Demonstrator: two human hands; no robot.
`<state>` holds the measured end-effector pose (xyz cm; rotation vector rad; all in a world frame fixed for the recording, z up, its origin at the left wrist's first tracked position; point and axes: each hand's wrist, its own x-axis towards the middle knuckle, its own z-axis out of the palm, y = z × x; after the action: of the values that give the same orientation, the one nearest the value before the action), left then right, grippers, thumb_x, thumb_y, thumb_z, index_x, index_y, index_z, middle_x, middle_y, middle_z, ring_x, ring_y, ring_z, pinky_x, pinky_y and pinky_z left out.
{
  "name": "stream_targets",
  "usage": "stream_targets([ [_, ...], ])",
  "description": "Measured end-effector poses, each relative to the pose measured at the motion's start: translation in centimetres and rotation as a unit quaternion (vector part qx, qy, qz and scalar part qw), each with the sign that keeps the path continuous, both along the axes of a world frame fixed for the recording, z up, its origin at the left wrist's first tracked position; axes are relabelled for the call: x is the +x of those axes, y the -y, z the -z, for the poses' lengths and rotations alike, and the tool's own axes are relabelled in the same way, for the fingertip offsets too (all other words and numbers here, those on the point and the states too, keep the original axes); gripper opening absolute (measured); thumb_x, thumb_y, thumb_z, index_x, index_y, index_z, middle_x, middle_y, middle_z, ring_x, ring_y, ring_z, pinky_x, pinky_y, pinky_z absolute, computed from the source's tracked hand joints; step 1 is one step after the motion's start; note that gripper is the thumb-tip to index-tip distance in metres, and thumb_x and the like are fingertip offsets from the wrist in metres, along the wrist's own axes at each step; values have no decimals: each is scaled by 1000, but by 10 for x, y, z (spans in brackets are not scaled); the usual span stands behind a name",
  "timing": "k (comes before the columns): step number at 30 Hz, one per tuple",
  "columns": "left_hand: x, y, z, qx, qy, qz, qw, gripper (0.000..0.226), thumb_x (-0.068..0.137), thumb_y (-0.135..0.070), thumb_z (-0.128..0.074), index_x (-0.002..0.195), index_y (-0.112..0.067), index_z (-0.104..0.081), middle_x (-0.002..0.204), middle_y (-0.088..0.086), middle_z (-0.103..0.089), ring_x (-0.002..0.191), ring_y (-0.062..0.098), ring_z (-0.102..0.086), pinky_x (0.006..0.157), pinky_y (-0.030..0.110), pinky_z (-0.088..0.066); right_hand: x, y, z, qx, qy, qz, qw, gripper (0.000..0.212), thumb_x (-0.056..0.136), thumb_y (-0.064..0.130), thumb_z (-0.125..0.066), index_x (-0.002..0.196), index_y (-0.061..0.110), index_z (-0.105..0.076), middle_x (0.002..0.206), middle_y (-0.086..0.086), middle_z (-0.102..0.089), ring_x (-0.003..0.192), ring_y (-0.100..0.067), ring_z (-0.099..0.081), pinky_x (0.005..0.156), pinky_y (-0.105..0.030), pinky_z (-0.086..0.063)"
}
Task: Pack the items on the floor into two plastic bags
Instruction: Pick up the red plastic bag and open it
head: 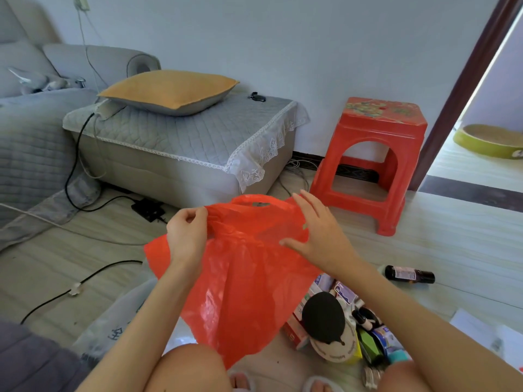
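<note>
The person sits low on the floor [424, 222], knees at the bottom edge of the view, and holds a red bag [243, 273] up in front of them, above the floor. The left hand [186, 230] pinches the bag's upper left rim, fingers curled round bunched plastic. The right hand [319, 230] lies with straight, spread fingers on the bag's upper right part, touching it just below the handle cut-out. The bag hangs crumpled down between the forearms.

Below the right forearm, on the floor, lies a pile of items [353, 329]: small boxes, tubes and a round black-faced object [324, 316] on top. A dark bottle [410, 274] lies on its side apart from the pile, toward the right. A clear bag [113, 326] lies on the floor under the left forearm.

Behind stand a red stool [370, 165] by the wall and a grey ottoman [184, 148] carrying an orange cushion [169, 90]. Black cables [85, 281] cross the floor at the left.
</note>
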<state>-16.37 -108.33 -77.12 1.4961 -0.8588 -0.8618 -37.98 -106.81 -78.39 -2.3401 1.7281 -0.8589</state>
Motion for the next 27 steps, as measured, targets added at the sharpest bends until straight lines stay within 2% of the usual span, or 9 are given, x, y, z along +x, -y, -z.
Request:
stream_targets([
  [3,2,-4,-2,-10,-36,42,998,18,85,-12,-50,71,-7,-59,76,18,-65,65,23,-57,61,34,-47,-6,5,1,48,100,-1,994,78,86,28,-62,147,11,-15,155,-3,-11,143,-14,-13,112,-17,-9],
  [7,5,-10,-4,-21,-85,67,994,23,87,-6,-47,66,-8,-57,58,6,-64,49,12,-53,42,18,-40,-7,6,-2,88,168,-5,982,60,93,27,-51,145,12,-24,151,-3,-27,138,-16,-29,114,-38,-28],
  [9,8,-13,-2,-15,-104,82,991,24,87,-6,-47,66,-9,-57,55,4,-64,47,10,-53,41,17,-39,-7,5,-2,100,172,-10,980,51,95,24,-49,142,14,-32,146,-1,-37,133,-14,-37,111,-31,-32],
  [11,8,-16,-2,-12,-121,108,987,25,89,-4,-46,66,-8,-56,48,0,-62,41,7,-52,39,15,-40,-8,7,0,99,202,0,974,40,95,20,-49,134,15,-44,131,1,-50,119,-10,-45,101,-15,-35],
  [12,8,-17,-3,-12,-133,124,983,26,90,-4,-45,67,-7,-56,45,0,-61,38,6,-51,39,15,-40,-8,8,0,107,237,10,966,33,95,19,-49,128,16,-50,122,2,-54,112,-9,-48,97,-13,-39],
  [15,6,-19,-1,-2,-167,197,966,27,93,-4,-42,69,-3,-54,45,2,-59,36,8,-50,37,16,-42,-10,14,2,158,374,46,913,18,93,19,-53,109,24,-59,103,-1,-62,98,-14,-57,89,-33,-49],
  [19,9,-17,8,12,-162,225,961,22,94,-8,-45,74,-7,-54,50,3,-54,39,8,-46,40,16,-41,-9,19,-2,188,503,92,838,13,89,10,-57,83,20,-62,69,-1,-59,61,-12,-55,59,-27,-45],
  [23,14,-11,13,-17,38,93,995,23,92,-10,-49,71,-17,-56,60,-1,-56,57,16,-48,53,25,-38,-12,24,-1,234,526,125,808,13,84,7,-63,74,16,-63,65,-2,-58,54,-10,-54,53,-22,-44],
  [27,12,-14,11,-122,283,51,950,12,88,-5,-50,91,-16,-55,84,0,-57,78,21,-54,75,38,-46,-10,26,-3,321,631,127,695,6,86,4,-59,82,4,-55,51,-4,-56,36,-9,-55,40,-19,-47],
])
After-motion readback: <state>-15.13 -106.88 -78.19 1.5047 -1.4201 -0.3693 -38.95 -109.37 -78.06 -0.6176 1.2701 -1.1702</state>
